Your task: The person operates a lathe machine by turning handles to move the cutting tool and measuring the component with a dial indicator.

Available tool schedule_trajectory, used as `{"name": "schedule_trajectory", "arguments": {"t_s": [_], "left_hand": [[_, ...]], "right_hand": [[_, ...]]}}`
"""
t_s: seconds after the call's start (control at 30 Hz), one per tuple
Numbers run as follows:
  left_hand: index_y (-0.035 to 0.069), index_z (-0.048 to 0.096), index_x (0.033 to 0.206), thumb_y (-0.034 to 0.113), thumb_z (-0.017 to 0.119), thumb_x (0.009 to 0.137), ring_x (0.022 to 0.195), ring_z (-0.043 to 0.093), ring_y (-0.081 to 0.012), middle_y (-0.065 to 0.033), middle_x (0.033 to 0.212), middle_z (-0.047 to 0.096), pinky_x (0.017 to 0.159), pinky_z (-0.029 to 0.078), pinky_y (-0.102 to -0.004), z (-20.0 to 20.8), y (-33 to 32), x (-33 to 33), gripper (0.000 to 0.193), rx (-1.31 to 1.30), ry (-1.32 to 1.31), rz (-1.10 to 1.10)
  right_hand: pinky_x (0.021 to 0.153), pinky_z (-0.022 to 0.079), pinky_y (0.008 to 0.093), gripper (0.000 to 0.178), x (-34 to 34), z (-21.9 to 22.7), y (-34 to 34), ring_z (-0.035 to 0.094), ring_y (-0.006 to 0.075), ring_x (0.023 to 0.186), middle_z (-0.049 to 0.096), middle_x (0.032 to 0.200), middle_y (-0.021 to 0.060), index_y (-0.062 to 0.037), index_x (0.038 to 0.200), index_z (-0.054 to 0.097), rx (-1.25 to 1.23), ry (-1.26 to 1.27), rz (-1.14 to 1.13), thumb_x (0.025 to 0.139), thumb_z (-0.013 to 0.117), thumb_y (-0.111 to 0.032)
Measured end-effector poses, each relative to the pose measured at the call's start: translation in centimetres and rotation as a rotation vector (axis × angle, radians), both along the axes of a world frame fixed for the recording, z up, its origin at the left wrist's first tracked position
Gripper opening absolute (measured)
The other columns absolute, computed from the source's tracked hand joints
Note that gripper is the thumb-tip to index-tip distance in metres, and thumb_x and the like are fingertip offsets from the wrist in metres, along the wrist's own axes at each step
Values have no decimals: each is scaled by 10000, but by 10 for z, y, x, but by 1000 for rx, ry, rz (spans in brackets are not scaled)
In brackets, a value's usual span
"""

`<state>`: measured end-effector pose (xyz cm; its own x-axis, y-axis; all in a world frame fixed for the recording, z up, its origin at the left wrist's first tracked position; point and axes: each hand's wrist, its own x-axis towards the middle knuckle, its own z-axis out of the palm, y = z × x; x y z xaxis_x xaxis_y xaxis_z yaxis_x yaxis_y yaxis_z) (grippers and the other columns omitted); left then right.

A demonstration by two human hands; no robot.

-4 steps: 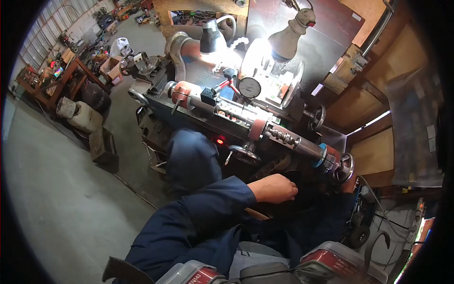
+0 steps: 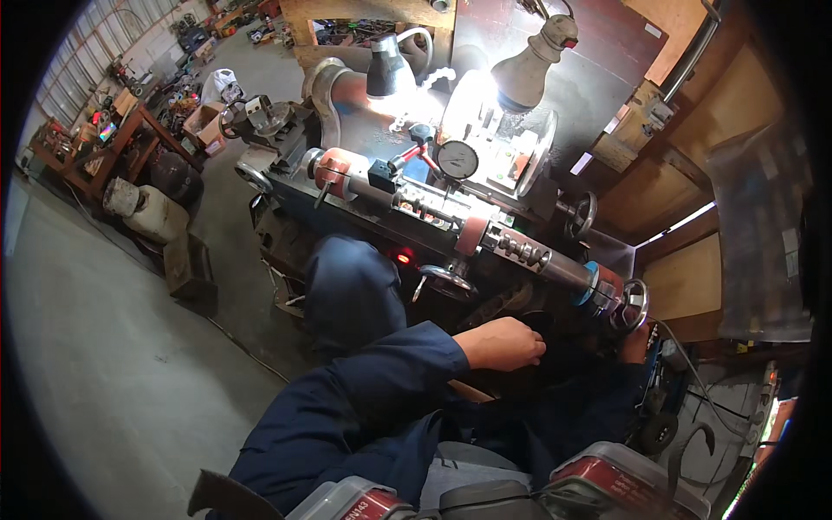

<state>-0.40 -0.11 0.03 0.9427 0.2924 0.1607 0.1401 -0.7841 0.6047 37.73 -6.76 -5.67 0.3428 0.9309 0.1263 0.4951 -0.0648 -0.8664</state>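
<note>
In front of my body my left hand (image 2: 503, 343) is curled closed, knuckles up. Whatever its fingers hold, if anything, is hidden in shadow. Far to the right, my right hand (image 2: 636, 341) is at the lower rim of a chrome handwheel (image 2: 640, 305). Its fingers are hidden, so the grip cannot be made out. That handwheel sits at the right end of a long machine carrying a camshaft-like lobed shaft (image 2: 524, 250) lengthwise. A round dial gauge (image 2: 457, 159) on a red-and-black arm stands over the shaft's middle.
Two lamps, a dark one (image 2: 387, 69) and a beige one (image 2: 533, 65), light the machine. A second handwheel (image 2: 447, 282) juts from its front near my raised knee (image 2: 351, 290). To the left stand a gas cylinder (image 2: 146, 212) and a wooden box (image 2: 189, 270); a cable crosses the floor.
My right hand has shifted slightly down and left along the handwheel's lower rim. My left hand stays in place.
</note>
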Motion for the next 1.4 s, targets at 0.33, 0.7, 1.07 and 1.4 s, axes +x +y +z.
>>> {"name": "schedule_trajectory", "arguments": {"t_s": [0.33,0.7,1.07,1.4], "left_hand": [[33,674,934,274,646,927,881,686,-343,-129,933,694,758,548,-450,-1,0,-2,243,3,14,14],[36,665,933,280,636,934,885,685,-346,-129,934,692,753,546,-453,1,1,4,245,11,13,-4],[44,661,929,291,630,937,888,683,-348,-122,937,691,756,545,-457,-1,0,6,249,17,-22,-7],[41,664,923,278,644,924,874,684,-356,-128,924,695,744,546,-465,0,2,5,238,15,-16,4]], "right_hand": [[633,398,228,208,-41,63,-37,503,52,721,608,848,-31,-26,1128,641,-28,525,33,1007,603,-190],[663,437,228,220,-29,80,21,529,56,741,592,838,-29,-35,1050,626,252,504,-157,1015,626,-252],[682,523,257,120,18,30,56,628,92,785,667,905,-8,-67,1009,665,37,321,-62,989,597,-163],[662,504,328,307,0,1,-3,639,147,760,687,864,36,-17,1020,692,111,-117,-44,996,576,-301]]}}
